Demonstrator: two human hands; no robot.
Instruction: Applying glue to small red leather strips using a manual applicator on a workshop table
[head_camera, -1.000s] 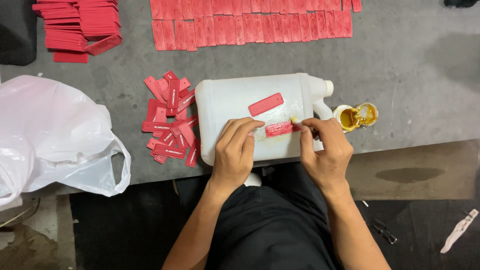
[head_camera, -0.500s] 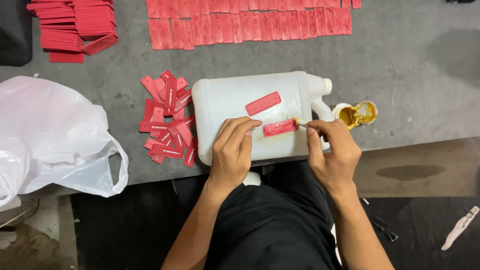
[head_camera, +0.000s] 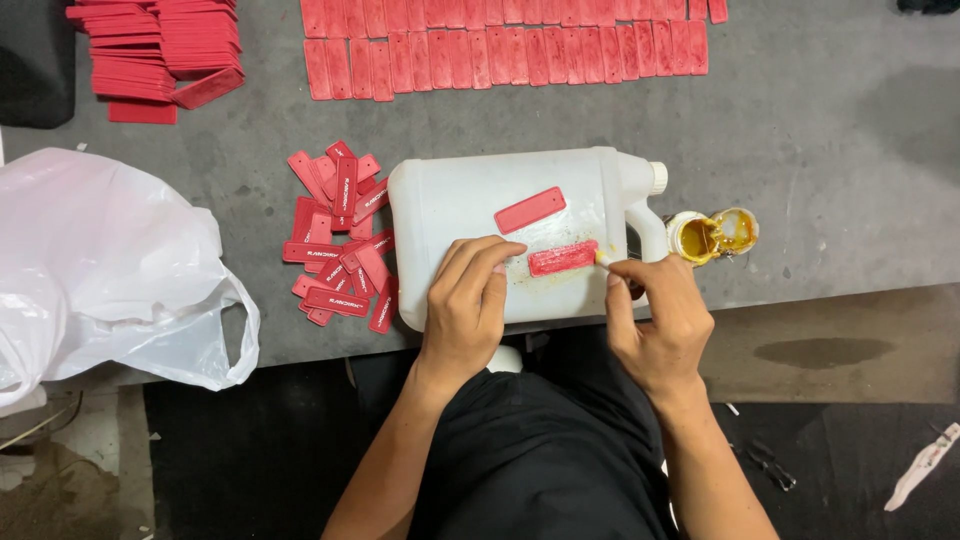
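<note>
right now the red tag (head_camera: 562, 258) lies lengthwise between both hands on the jug (head_camera: 450, 210); left hand (head_camera: 468, 300) pins its near end with open fingers, right hand (head_camera: 655, 320) pinches a small brush at its far end.

Matt red rubbery tag (head_camera: 562, 257) sits on the smooth, translucent white plastic jug (head_camera: 470, 215), smeared yellowish beside it. Left of the jug, thin glossy crinkled plastic bag (head_camera: 100, 270). The grey tabletop (head_camera: 820, 130) under the jug looks rough, dull.

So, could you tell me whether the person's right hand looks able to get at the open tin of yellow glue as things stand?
Probably yes. The right hand sits at the white jug's right edge, and the open glue tin stands just beyond its fingertips, with only bare grey table around it.
</note>
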